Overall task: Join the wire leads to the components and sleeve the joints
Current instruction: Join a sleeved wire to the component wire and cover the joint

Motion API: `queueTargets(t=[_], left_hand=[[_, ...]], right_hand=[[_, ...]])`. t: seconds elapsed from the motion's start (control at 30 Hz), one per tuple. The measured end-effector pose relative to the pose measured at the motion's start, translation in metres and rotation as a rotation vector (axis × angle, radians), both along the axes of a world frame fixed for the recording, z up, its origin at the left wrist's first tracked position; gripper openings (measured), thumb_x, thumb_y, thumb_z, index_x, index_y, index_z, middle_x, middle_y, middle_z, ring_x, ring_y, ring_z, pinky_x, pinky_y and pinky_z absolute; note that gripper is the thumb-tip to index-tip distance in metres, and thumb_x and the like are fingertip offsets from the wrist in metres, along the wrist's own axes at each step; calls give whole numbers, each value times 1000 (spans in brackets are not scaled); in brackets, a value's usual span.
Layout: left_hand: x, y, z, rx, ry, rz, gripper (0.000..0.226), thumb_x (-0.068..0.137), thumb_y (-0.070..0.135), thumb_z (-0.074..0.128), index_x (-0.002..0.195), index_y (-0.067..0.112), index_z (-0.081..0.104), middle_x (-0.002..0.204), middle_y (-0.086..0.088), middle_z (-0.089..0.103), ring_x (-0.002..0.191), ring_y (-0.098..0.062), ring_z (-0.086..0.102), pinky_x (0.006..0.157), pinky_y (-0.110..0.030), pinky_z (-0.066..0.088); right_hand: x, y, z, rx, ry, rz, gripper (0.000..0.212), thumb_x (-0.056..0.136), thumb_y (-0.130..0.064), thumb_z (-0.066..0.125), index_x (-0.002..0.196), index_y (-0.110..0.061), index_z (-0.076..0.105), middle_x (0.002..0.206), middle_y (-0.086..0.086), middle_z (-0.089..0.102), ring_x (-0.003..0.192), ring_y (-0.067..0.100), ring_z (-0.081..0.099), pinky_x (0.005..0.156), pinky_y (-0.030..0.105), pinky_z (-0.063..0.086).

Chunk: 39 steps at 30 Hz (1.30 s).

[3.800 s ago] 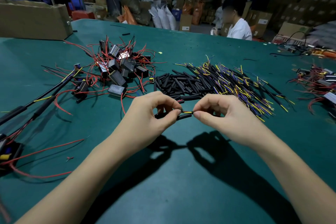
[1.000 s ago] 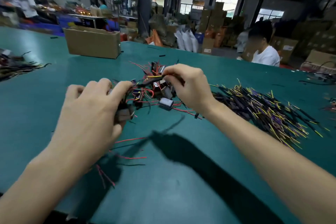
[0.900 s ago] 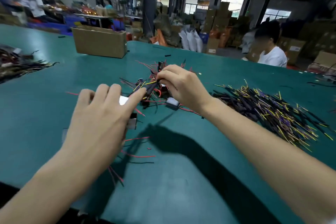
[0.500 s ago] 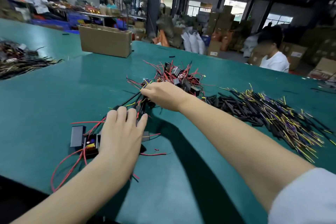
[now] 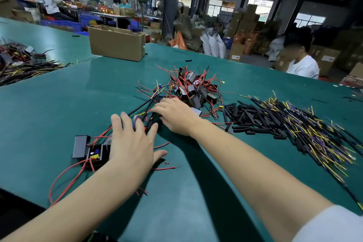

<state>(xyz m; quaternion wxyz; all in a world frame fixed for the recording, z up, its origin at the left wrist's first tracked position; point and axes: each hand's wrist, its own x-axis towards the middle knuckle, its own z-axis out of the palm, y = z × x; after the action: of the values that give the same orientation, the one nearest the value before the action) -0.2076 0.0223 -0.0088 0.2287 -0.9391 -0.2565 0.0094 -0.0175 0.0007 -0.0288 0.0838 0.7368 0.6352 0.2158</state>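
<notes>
Both hands reached into the wired parts on the green surface (image 5: pixel 59 104).

The left hand (image 5: pixel 131 141) lay palm down with fingers spread and straight, resting over red wires beside a black component (image 5: pixel 92 153) and a flat black box (image 5: pixel 79 146). The right hand (image 5: pixel 174 116) lay just beyond it, fingers curled down onto a bundle of sleeved leads (image 5: pixel 149 108); whether it actually pinched them could not be told. Beyond the right hand sat a heap of black components with red wires (image 5: pixel 193 88). To the right lay a pile of black sleeves (image 5: pixel 253 120) and, touching it, a spread of yellow and purple wire leads (image 5: pixel 314 131). A cardboard box (image 5: pixel 116 45) stood farther back, and a person in white (image 5: pixel 302 65) sat at the far edge.
</notes>
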Motion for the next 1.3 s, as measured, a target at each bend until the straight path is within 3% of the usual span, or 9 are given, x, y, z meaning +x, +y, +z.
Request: queueTargets(t=[0.23, 0.37, 0.5, 0.6, 0.67, 0.9, 1.0, 1.13, 1.3], left_hand=[[5, -44, 26, 11, -202, -90, 54, 97, 56, 27, 122, 13, 50, 114, -11, 59, 129, -43, 35, 93, -73, -22], [32, -75, 24, -101, -293, -293, 44, 96, 50, 38, 113, 14, 56, 113, -12, 57, 115, -33, 44, 110, -62, 1], [96, -97, 5, -570, -368, -395, 34, 96, 41, 42, 117, 19, 58, 118, -8, 59, 115, -30, 51, 96, -40, 35], [140, -99, -11, -1174, -656, -314, 24, 91, 23, 52, 109, 18, 68, 107, -4, 69, 104, -23, 61, 90, -30, 47], [153, -92, -20, -1356, -896, -277, 21, 90, 13, 54, 101, 13, 72, 96, -7, 72, 89, -18, 65, 82, -23, 47], [162, -61, -37, -1373, -1342, -201, 23, 90, 3, 50, 96, 17, 67, 83, -1, 69, 77, -12, 63, 74, -29, 50], [164, -59, -37, -1356, -1409, -164, 21, 88, 2, 51, 98, 14, 65, 82, 2, 66, 65, 3, 54, 66, -11, 44], [166, -58, -37, -1336, -1447, -110, 26, 87, 0, 49, 106, 11, 61, 106, -6, 62, 89, -13, 58, 84, -20, 44], [166, -55, -38, -1279, -1425, -27, 34, 88, 1, 48, 120, 11, 52, 121, -6, 43, 88, -9, 51, 72, -3, 30]], right_hand=[[24, -53, 34, 470, 341, -10, 39, 86, -9, 58, 125, -9, 60, 125, 10, 60, 122, 28, 49, 101, 38, 33], [53, -97, 51, 688, 493, -227, 30, 89, -10, 57, 118, -11, 63, 119, 8, 62, 118, 27, 49, 101, 42, 35], [67, -134, 45, 806, 687, -437, 25, 90, -6, 53, 111, -8, 67, 111, 10, 67, 104, 20, 57, 95, 24, 38], [71, -152, 32, 772, 757, -535, 22, 87, -5, 54, 102, -7, 71, 98, 11, 71, 86, 17, 58, 76, 17, 36], [74, -156, 25, 712, 763, -545, 22, 87, -6, 55, 100, -8, 73, 96, 9, 72, 83, 15, 59, 73, 16, 36], [90, -114, 15, 593, 826, -668, 20, 88, -18, 56, 99, -14, 72, 100, 7, 71, 97, 23, 64, 86, 26, 47], [92, -91, 13, 541, 831, -732, 22, 86, -23, 61, 102, -12, 71, 107, 10, 70, 105, 27, 62, 94, 37, 48], [92, -77, 12, 491, 815, -797, 22, 85, -19, 64, 104, -8, 68, 109, 11, 67, 104, 29, 61, 91, 36, 49], [96, -75, 13, 492, 884, -843, 20, 84, -9, 60, 102, -5, 69, 100, 13, 68, 96, 27, 63, 87, 36, 54]])
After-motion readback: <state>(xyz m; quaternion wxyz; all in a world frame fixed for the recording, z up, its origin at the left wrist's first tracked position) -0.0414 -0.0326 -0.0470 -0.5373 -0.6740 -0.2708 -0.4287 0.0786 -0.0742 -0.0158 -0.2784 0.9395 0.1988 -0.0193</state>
